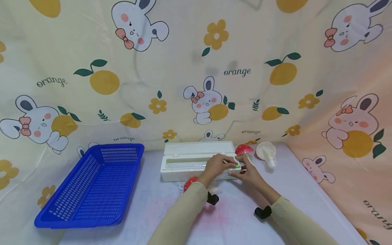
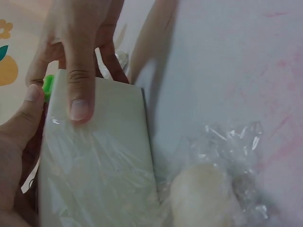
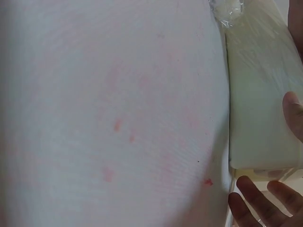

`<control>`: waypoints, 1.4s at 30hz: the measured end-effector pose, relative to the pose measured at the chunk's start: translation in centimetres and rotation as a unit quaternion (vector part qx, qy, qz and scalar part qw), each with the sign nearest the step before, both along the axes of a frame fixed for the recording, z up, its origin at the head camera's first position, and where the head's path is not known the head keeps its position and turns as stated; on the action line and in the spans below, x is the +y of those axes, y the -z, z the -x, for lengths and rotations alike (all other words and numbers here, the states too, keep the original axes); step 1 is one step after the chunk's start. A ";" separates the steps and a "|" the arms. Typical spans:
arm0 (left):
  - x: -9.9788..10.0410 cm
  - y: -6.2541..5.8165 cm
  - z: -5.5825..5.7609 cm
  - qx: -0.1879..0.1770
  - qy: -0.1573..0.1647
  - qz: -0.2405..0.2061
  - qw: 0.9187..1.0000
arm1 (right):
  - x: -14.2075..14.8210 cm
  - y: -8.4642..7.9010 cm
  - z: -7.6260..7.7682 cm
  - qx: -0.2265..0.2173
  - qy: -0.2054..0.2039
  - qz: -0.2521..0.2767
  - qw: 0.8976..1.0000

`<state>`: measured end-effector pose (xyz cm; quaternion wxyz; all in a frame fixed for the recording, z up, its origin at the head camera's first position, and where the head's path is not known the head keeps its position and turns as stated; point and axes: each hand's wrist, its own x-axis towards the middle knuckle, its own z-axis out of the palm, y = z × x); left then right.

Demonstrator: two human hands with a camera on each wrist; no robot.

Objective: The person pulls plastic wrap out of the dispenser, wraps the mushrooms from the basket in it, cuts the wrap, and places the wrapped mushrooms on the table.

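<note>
A long white cling film dispenser box (image 1: 193, 175) stands on the table, its lid (image 1: 199, 148) tipped up at the back. Clear film hangs over its front face. At its right end sits a small green slider (image 2: 48, 87). My left hand (image 1: 216, 167) reaches over the box with its thumb and fingertips at the slider, seeming to pinch it. My right hand (image 1: 249, 173) grips the right end, the thumb (image 2: 79, 101) pressed on the front face and other fingers (image 3: 258, 201) around the end. Near my left wrist lies a red-capped thing (image 1: 190, 183) with a cream stem (image 2: 201, 196), in crumpled film.
A blue perforated basket (image 1: 128, 190) stands at the left. Behind the right end of the box lie another red-capped thing (image 1: 244, 149) and a cream, round-headed piece (image 1: 265, 151) in clear film. A printed cloth (image 1: 180, 68) hangs close behind the table.
</note>
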<state>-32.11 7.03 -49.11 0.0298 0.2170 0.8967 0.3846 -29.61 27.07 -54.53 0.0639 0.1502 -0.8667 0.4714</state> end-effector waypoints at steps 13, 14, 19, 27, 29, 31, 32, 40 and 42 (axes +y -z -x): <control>-0.1 0.3 -0.1 0.014 -0.008 0.016 1.000 | -0.2 -0.3 -0.3 -0.011 0.003 -0.004 1.000; -0.1 0.3 -0.1 0.015 -0.005 0.015 1.000 | -0.2 -0.3 -0.3 -0.013 0.004 -0.007 1.000; -0.3 0.0 -0.2 0.010 0.012 0.001 1.000 | 0.0 -0.4 -0.3 -0.015 0.005 -0.008 1.000; -0.8 -0.6 0.0 -0.008 0.034 -0.008 0.999 | 0.1 -0.3 -0.3 -0.017 0.005 -0.015 1.000; -0.8 -0.7 0.1 -0.008 0.027 0.009 1.000 | 0.1 -0.3 -0.3 -0.019 0.004 -0.015 1.000; -0.8 -0.7 0.1 -0.006 0.021 0.034 0.999 | 0.0 -0.3 -0.4 -0.021 0.002 -0.015 1.000; -0.8 -0.7 0.2 -0.001 0.019 0.048 0.999 | 0.0 -0.3 -0.4 -0.023 0.001 -0.015 1.000; -1.2 -1.3 0.2 0.067 0.037 0.127 0.989 | 0.1 -0.3 -0.3 -0.028 0.000 -0.002 1.000; -1.4 -1.5 0.1 0.072 0.038 0.129 0.988 | 0.1 -0.2 -0.3 -0.025 -0.001 -0.001 1.000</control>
